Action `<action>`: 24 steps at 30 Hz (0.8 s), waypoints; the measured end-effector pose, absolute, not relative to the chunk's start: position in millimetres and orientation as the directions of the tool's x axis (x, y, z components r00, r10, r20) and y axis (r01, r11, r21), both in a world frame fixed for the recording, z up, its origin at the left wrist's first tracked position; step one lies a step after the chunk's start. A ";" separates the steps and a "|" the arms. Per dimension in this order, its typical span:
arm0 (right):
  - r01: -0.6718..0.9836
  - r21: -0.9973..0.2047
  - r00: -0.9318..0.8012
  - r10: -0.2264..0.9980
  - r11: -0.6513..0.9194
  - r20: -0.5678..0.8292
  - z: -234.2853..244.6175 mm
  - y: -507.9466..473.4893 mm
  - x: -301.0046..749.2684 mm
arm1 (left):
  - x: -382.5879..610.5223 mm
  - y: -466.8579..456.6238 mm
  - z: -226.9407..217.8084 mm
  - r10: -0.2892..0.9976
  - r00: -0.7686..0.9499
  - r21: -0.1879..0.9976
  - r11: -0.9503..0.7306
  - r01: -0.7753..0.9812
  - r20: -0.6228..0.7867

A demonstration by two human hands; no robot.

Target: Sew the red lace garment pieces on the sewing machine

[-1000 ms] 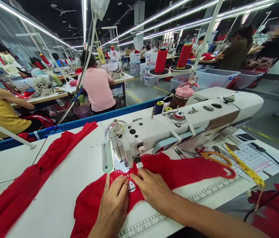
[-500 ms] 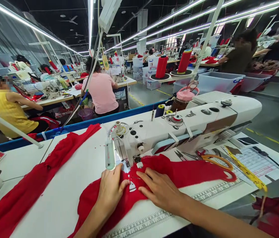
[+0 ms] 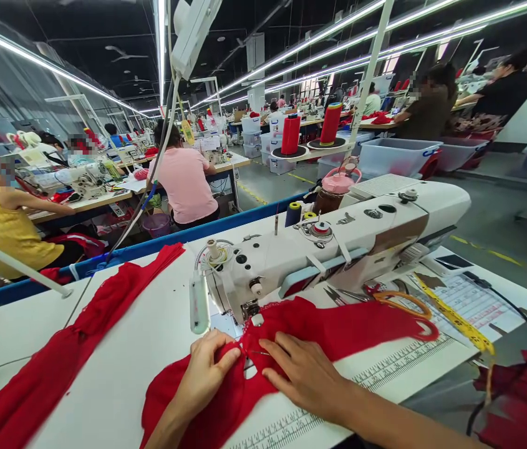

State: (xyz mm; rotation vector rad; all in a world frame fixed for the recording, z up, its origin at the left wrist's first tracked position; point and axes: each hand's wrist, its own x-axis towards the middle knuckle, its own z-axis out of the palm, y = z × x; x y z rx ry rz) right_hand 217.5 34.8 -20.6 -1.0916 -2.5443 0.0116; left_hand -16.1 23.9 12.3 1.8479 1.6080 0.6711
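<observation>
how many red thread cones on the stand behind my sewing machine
2: the left cone and, just right of it, the right cone; both show plainly, none seems hidden.

Head view, one: worn on the person's head, above the worktop's (image 3: 113, 368) near side; faces forward, tilted down. Hands (image 3: 307, 377) close, low centre; machine (image 3: 357, 231) just beyond; ceiling lights (image 3: 162, 56) farther off, along top.
</observation>
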 end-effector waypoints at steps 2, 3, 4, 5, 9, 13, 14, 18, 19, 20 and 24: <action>0.702 -0.164 -0.631 0.713 0.693 0.307 -17.8 34.4 217.6 | -15.1 23.2 9.3 0.991 0.137 0.727 -0.089 0.681 -0.008; 0.706 -0.172 -0.631 0.720 0.687 0.289 -16.1 33.6 217.4 | -14.8 23.2 7.2 0.991 0.136 0.731 -0.089 0.676 -0.005; 0.709 -0.179 -0.631 0.727 0.682 0.271 -14.4 32.6 217.1 | -14.9 23.3 4.9 0.991 0.137 0.736 -0.091 0.671 -0.002; 0.713 -0.185 -0.630 0.734 0.677 0.254 -12.8 31.3 216.6 | -15.3 23.5 2.3 0.990 0.141 0.743 -0.095 0.663 0.001; 0.706 -0.225 -0.627 0.740 0.672 0.243 -7.5 29.4 217.5 | -20.3 25.5 -8.2 0.987 0.162 0.781 -0.095 0.618 -0.008; 0.788 -0.200 -0.519 0.804 0.582 0.292 2.9 44.7 239.6 | -24.2 27.3 -11.4 0.980 0.185 0.816 -0.053 0.575 -0.067; 0.829 -0.172 -0.475 0.832 0.532 0.287 6.8 51.5 249.6 | -24.0 27.3 -10.2 0.982 0.174 0.821 -0.042 0.569 -0.071; 0.956 -0.035 -0.276 0.931 0.292 0.240 19.4 82.3 293.7 | -19.6 25.7 -0.3 0.987 0.146 0.832 -0.028 0.555 -0.065; 0.971 0.002 -0.235 0.945 0.241 0.226 20.2 89.2 302.7 | -18.5 25.1 2.6 0.986 0.153 0.839 -0.025 0.544 -0.070; 0.979 0.035 -0.203 0.956 0.200 0.210 19.9 95.3 310.3 | -17.6 24.6 5.2 0.985 0.156 0.846 -0.019 0.533 -0.076; 0.983 0.115 -0.158 0.978 0.143 0.133 13.2 110.5 326.0 | -17.0 22.4 13.1 0.986 0.132 0.860 0.019 0.510 -0.100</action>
